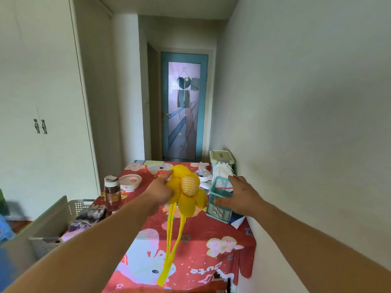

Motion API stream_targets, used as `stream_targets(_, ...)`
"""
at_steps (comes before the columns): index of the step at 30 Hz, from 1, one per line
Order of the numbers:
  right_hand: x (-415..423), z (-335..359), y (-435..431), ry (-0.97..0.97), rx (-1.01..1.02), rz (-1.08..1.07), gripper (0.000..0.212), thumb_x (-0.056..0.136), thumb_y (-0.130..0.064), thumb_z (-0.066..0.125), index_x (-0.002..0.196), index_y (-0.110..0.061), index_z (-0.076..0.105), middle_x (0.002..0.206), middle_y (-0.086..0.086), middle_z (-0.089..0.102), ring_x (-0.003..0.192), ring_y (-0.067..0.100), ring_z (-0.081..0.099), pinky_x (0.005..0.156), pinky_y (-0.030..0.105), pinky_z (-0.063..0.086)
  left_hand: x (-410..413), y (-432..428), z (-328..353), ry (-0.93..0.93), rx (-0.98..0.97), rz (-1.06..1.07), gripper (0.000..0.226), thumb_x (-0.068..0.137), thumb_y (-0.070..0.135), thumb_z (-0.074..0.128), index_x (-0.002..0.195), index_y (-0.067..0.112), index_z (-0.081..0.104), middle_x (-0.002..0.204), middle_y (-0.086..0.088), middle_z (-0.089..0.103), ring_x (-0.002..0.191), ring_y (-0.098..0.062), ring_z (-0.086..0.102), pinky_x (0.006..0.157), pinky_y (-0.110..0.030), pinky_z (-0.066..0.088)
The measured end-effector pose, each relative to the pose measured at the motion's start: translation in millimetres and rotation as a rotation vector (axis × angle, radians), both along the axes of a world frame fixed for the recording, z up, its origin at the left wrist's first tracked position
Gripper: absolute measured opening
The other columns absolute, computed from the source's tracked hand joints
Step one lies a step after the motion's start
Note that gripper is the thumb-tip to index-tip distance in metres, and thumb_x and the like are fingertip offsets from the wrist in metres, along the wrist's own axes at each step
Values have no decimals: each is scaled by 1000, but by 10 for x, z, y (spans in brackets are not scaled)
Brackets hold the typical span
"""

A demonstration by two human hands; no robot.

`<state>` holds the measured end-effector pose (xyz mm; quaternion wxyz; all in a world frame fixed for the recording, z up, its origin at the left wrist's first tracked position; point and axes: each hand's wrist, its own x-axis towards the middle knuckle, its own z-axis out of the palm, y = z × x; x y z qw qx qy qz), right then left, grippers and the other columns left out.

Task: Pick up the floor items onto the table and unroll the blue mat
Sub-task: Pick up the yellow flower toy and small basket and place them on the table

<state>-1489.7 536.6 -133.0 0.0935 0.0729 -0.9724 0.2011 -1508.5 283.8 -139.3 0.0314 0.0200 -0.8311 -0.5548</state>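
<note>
Counter [211, 231] under a red cartoon cloth, its right edge against the wall. A teal door [184, 106] stands beyond its far end, a wardrobe [40, 102] to the left.

On the counter:
- Left edge: bottle [112, 192], upright.
- Just behind it: lidded bowl [130, 181].
- Far right corner: green-lidded box [221, 156], with a white bundle [222, 168] in front of it.
- By the bundle: crumpled plastic bag [203, 172].

Pale crate [53, 225] with cloth in it sits below the counter's left side.

Left hand [160, 191] grips a yellow cloth flower [188, 191] by its petals, thumb on top. The flower is held above mid-counter, clear of the cloth. Its checked centre faces the camera. Two long strips hang from it toward the near edge, so the long axis runs near vertical, slanting a little left at the bottom.

Right hand [241, 193] holds a teal mesh basket [220, 206] at the counter's right side, near the wall. Thumb lies along the near face, fingers curl over the rim. The basket tilts, mouth up and toward the camera. Cannot tell whether its base touches the counter. A blue-and-white scrap [237, 222] lies just beside its base.

Flower and basket are close together. The bundle and bag crowd the space behind them.
</note>
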Motion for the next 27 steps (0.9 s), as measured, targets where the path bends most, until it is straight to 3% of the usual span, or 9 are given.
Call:
stream_targets(3,-633,-165,200,-69,10,26,92,64,-70,67,135,-21,34,124,4,44,109,20,50,91,39,49,-498,238,-93,-21,13,64,71,85,-9,43,141,34,32,147,-9,37,76,-14,55,67,-29,49)
stream_targets(7,-1257,-456,363,-111,5,39,96,65,-71,66,137,-18,32,129,6,43,113,22,47,96,38,45,-1117,430,-103,-41,41,65,70,86,-7,42,142,33,31,144,-10,40,78,-18,57,59,-28,50)
stream_targets(11,-1671,-660,435,-103,-20,30,101,66,-69,67,142,-15,28,133,9,39,121,25,43,97,34,38,-1647,516,-36,0,141,74,74,83,-11,41,144,27,29,109,-15,56,86,-28,56,70,-40,50)
stream_targets(13,-1881,-790,442,-89,-38,24,99,67,-66,68,141,-14,28,132,10,39,119,25,44,94,33,38,-1886,530,-138,7,97,77,74,83,-9,43,144,29,29,110,-12,54,85,-27,56,74,-41,51)
stream_targets(16,-2112,-1062,440,-68,-51,41,91,69,-62,70,136,-14,32,125,9,43,113,24,47,88,30,38,-2138,510,-589,-31,21,101,71,83,-5,45,142,31,31,134,-9,45,76,-20,57,61,-31,50)
stream_targets(18,-2220,-1302,426,-74,-72,59,90,69,-57,73,137,-14,32,128,9,42,118,25,44,94,32,37,-2252,490,-1053,-65,4,112,70,82,-6,46,142,29,34,140,-11,43,87,-25,58,68,-33,49)
stream_targets(22,-2397,-1880,399,-129,-100,70,92,71,-55,72,140,-14,28,132,8,37,124,26,39,101,34,35,-2368,464,-2021,-190,70,126,71,79,-12,42,142,20,34,130,-22,51,93,-27,55,78,-38,46)
stream_targets(27,-2611,-2548,378,-212,-46,87,100,73,-58,69,146,-12,19,137,8,32,127,26,36,103,38,37,-2505,446,-2833,-282,19,178,74,75,-10,45,142,20,35,113,-18,59,82,-25,56,70,-32,45)
